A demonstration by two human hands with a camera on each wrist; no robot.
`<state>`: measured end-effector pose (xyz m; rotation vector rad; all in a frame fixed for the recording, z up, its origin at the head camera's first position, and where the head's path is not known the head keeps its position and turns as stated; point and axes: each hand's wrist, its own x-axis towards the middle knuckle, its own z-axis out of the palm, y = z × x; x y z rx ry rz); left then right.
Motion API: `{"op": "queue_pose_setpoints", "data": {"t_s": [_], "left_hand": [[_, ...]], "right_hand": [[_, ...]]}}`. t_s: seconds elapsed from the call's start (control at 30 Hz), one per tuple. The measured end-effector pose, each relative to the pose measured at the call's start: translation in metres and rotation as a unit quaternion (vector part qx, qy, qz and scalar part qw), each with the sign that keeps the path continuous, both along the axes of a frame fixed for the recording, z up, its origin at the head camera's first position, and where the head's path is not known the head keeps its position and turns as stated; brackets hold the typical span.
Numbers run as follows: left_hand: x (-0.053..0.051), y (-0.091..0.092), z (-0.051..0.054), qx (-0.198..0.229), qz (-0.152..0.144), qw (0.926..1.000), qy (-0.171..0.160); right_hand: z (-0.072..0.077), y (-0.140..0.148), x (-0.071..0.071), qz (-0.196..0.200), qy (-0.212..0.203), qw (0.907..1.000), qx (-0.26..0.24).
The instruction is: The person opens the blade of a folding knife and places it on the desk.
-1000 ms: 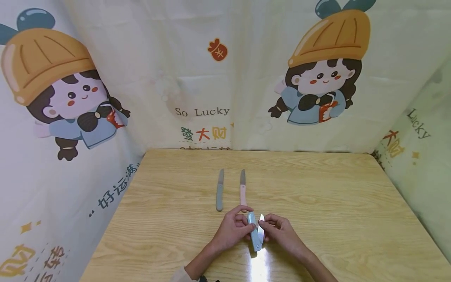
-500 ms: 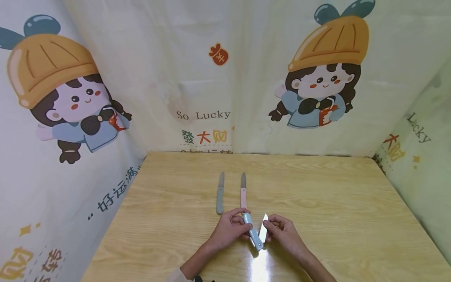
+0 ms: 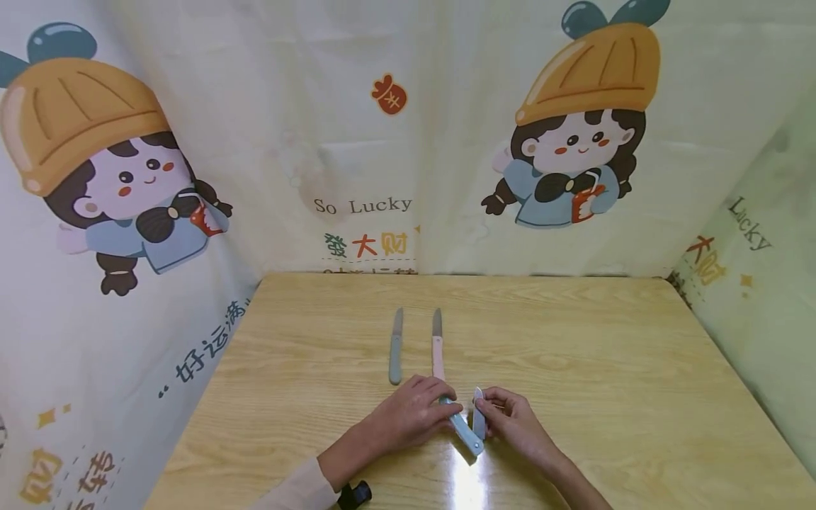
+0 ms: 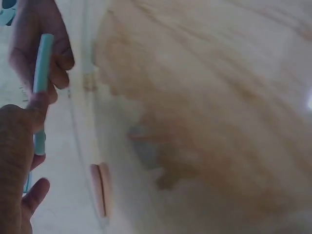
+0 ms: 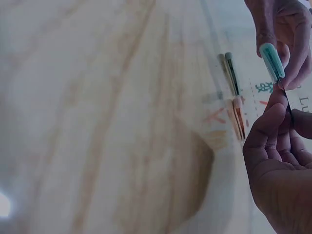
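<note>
A folding knife with a light blue handle (image 3: 467,433) is held above the table between both hands, its blade (image 3: 479,419) swung partway out of the handle in a narrow V. The left hand (image 3: 411,414) grips the handle, thumb on top; in the left wrist view the handle (image 4: 43,68) appears edge-on. With thumb and fingers, the right hand (image 3: 515,423) pinches the blade, which shows as a thin dark edge (image 5: 287,102) in the right wrist view. The pivot end points toward the person.
On the wooden table (image 3: 574,340), a pink-handled knife (image 3: 438,358) and a grey-blue-handled knife (image 3: 396,360) lie side by side, blades out and pointing away. The pink one's lower end is close to the left hand. Printed cloth (image 3: 465,156) surrounds the back and sides.
The angle between blade and handle has widened. The handle's far end has tilted left, and the left wrist has turned, bringing a dark strap into view. The right hand has barely moved.
</note>
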<state>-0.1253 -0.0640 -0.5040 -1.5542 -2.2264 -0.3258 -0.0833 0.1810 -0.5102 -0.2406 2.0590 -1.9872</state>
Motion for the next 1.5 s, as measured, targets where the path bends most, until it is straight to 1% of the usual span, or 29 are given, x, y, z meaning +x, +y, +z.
{"op": "queue_pose_setpoints", "data": {"t_s": [0.07,0.17,0.23,0.3,0.43,0.6,0.7,0.87,1.07,1.2,1.3,1.4,1.5], "left_hand": [[0.001,-0.001,-0.003,0.013,-0.005,0.9997,0.019],[0.004,-0.001,-0.006,0.036,-0.015,0.9985,0.039],[0.007,-0.001,-0.007,0.043,-0.016,0.9977,0.051],[0.009,-0.001,-0.008,0.048,-0.013,0.9975,0.05],[0.012,0.0,-0.008,0.059,0.004,0.9974,0.04],[0.014,-0.001,-0.009,0.086,0.026,0.9955,0.032],[0.014,-0.002,-0.009,0.099,0.041,0.9938,0.031],[0.014,-0.004,-0.01,0.123,0.067,0.9899,0.022],[0.015,-0.005,-0.01,0.159,0.09,0.9826,0.034],[0.015,-0.002,-0.01,0.173,0.108,0.9782,0.037],[0.015,-0.001,-0.009,0.179,0.116,0.9766,0.028],[0.015,-0.001,-0.008,0.17,0.121,0.978,0.007],[0.014,-0.003,-0.006,0.144,0.122,0.9817,-0.023]], "right_hand": [[0.0,0.0,0.0,0.004,0.001,1.0,0.007],[0.0,0.001,0.0,0.006,-0.002,0.9999,0.015],[0.001,0.002,-0.001,0.005,0.0,0.9998,0.021],[0.002,0.002,-0.002,0.0,0.005,0.9995,0.03],[0.005,0.003,-0.005,-0.021,0.004,0.9989,0.041],[0.008,0.003,-0.007,-0.072,-0.021,0.9963,0.042],[0.007,0.003,-0.009,-0.111,-0.042,0.9927,0.026],[0.006,0.001,-0.012,-0.16,-0.063,0.9851,-0.011],[0.005,-0.001,-0.012,-0.194,-0.081,0.9753,-0.069],[0.005,-0.004,-0.011,-0.207,-0.084,0.9687,-0.108],[0.004,-0.005,-0.011,-0.21,-0.083,0.9645,-0.137],[0.005,-0.006,-0.01,-0.207,-0.081,0.9625,-0.155],[0.005,-0.006,-0.009,-0.2,-0.079,0.963,-0.163]]}}
